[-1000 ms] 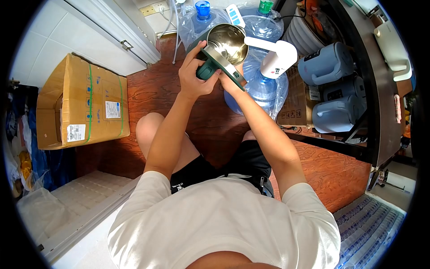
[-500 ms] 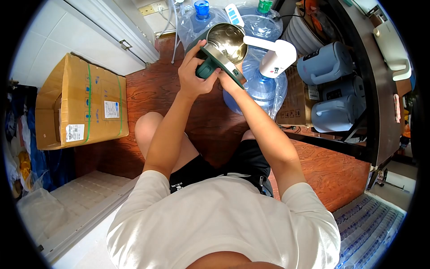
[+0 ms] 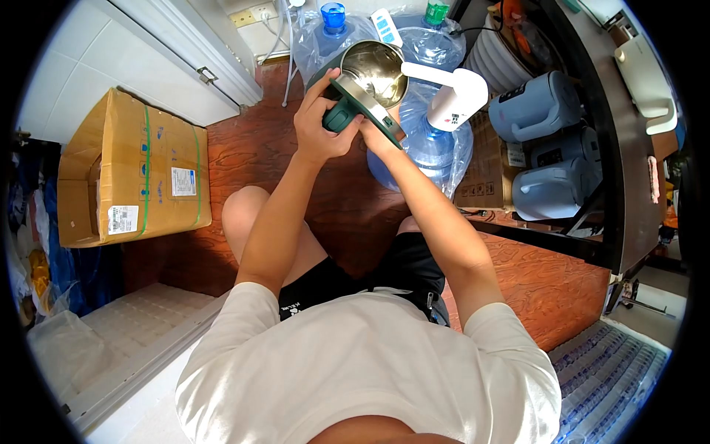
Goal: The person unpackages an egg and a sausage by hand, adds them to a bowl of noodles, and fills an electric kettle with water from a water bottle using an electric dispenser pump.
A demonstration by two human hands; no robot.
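Observation:
A dark green kettle [image 3: 342, 115] with a shiny steel inside [image 3: 373, 70] is held up tilted, its mouth facing me and its lid [image 3: 373, 109] swung open toward me. My left hand [image 3: 319, 118] is wrapped round its handle. My right hand [image 3: 376, 135] reaches behind the lid against the kettle's body; its fingers are hidden. The spout of a white water pump [image 3: 452, 100] reaches the right rim of the kettle's mouth. That pump sits on a clear blue water jug [image 3: 427, 152]. Whether water flows I cannot make out.
Two more plastic-wrapped jugs, one blue-capped [image 3: 334, 21] and one green-capped [image 3: 435, 13], stand behind. On the right, a dark shelf [image 3: 629, 214] holds several blue-grey kettles [image 3: 536, 107]. A cardboard box [image 3: 159, 170] stands on the left, and bottle packs [image 3: 610, 377] lie at lower right.
Almost nothing differs. The whole view has shifted very slightly, while both hands keep the kettle at the pump's spout.

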